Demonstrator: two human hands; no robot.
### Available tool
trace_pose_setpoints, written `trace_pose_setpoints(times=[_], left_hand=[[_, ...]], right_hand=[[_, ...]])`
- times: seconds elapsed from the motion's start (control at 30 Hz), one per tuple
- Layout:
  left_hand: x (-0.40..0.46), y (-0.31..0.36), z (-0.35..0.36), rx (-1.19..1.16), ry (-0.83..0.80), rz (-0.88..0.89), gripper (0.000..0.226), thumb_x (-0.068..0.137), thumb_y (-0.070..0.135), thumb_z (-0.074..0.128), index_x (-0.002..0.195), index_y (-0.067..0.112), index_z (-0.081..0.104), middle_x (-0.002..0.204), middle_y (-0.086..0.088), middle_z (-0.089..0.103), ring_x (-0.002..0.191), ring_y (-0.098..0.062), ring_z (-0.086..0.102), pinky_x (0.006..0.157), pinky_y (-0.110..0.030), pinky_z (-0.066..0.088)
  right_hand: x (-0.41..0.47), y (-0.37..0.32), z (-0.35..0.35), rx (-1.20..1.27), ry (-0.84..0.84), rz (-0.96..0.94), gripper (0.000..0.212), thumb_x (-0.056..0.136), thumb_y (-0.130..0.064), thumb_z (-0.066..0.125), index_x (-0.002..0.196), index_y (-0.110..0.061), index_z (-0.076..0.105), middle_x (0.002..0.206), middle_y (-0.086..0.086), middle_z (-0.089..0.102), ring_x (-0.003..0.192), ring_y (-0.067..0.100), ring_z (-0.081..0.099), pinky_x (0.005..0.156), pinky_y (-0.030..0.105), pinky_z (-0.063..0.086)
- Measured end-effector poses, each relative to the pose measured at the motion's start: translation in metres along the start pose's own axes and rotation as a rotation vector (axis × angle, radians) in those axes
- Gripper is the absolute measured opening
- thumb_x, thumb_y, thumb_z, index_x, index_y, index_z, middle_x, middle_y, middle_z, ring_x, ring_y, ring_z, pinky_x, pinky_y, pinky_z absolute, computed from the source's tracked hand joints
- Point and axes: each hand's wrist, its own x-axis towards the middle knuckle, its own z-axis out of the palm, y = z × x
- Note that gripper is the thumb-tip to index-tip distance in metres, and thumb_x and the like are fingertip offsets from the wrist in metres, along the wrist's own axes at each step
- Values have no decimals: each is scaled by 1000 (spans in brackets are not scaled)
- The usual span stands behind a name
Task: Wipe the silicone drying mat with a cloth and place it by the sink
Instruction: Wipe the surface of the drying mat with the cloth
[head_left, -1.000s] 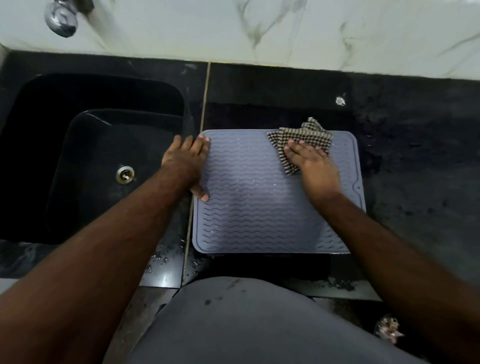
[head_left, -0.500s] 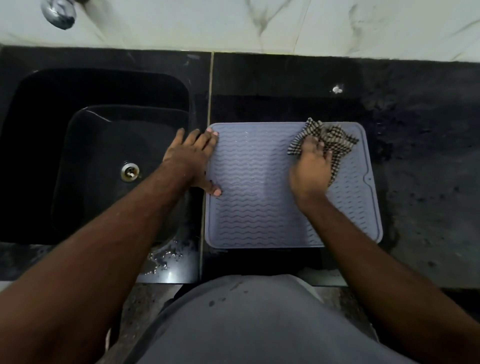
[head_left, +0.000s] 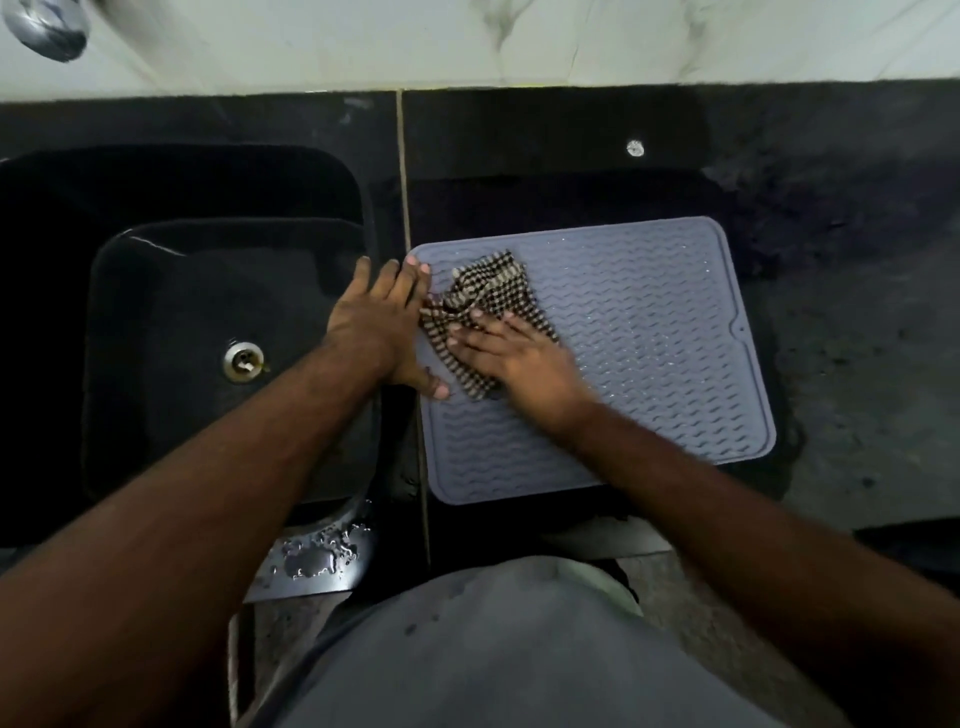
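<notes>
Silicone drying mat (head_left: 649, 338), grey, wavy ridges, lies flat on black stone countertop (head_left: 857, 364), just right of the sink. Right hand (head_left: 519, 358) palm-down, fingers spread and nearly flat, pressing checked cloth (head_left: 483, 301) onto mat's near-left area; not gripping, cloth bunched under and ahead of the fingertips. Left hand (head_left: 382, 322) flat and open, fingers extended, resting across mat's left edge, thumb tip on the mat, holds nothing. Cloth's left end touches left hand's fingers. Small glints of water on the mat's right half. Black sink (head_left: 182, 291) left of the mat, metal drain (head_left: 243, 362) in its floor, left forearm crossing over the basin. Thin seam (head_left: 408, 208) in the counter runs between sink and mat. Water droplets (head_left: 317, 553) on counter's front ledge below the sink. White marble-look wall (head_left: 467, 36) behind; chrome tap (head_left: 47, 26) at top left, blurred. Small white speck (head_left: 635, 148) on counter behind the mat. Person's grey garment (head_left: 493, 649) fills the bottom.
</notes>
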Motion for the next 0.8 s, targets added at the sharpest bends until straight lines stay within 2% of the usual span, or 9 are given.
trace_pose_setpoints(times=[0.1,0.17,0.33,0.47,0.6,0.67,0.73,0.8], left_hand=[[2,-1,-2,-13,-12,-19,157,50,104,44,156,8,-22,168,-10,-14,155,-28,-11,120,-54,-14],[1,0,-1,-47,-23,-27,156,51,102,47,156,10,-24,168,-8,-16,155,-27,-12,120,-55,-14],[0,3,-4,-86,-60,-66,157,50,101,51,155,14,-26,167,-5,-19,155,-27,-13,121,-56,-13],[-1,4,-4,-102,-51,-76,158,47,102,50,155,16,-27,168,-5,-18,155,-29,-12,120,-58,-12],[-2,7,-5,-96,-18,-73,158,47,101,52,156,15,-24,168,-6,-13,155,-30,-10,120,-58,-11],[-3,7,-4,-84,49,-51,158,47,102,51,157,15,-20,169,-8,-6,155,-30,-5,122,-57,-9],[-4,4,1,-98,140,-4,155,46,104,47,157,22,-21,169,-10,0,155,-30,-1,122,-58,-7],[-6,0,7,-118,205,45,146,48,106,40,155,32,-26,168,-14,1,155,-31,0,122,-58,-7]], right_hand=[[-29,46,-12,-92,3,-63,56,92,-15,32,142,-27,56,147,-5,55,138,24,49,115,47,34],[-46,68,-19,-123,23,-44,53,95,-17,36,142,-29,56,145,-6,57,134,25,53,113,45,35],[-93,120,-25,-165,41,23,54,97,-18,40,148,-30,47,150,-6,53,137,27,48,112,45,33],[-123,156,-35,-182,10,114,53,95,-18,43,146,-28,51,150,-6,52,139,25,47,110,42,32],[-141,163,-39,-135,59,360,52,91,-21,42,140,-27,58,147,-3,56,136,27,49,110,43,35],[-140,150,-34,-89,116,504,51,90,-18,41,136,-20,62,144,3,59,134,32,51,109,46,39],[-125,124,-27,-36,172,682,52,88,-14,40,135,-12,62,142,12,60,132,39,52,110,48,42],[-100,93,-21,58,222,873,59,84,-13,37,139,-5,56,143,17,57,135,43,48,114,49,37]])
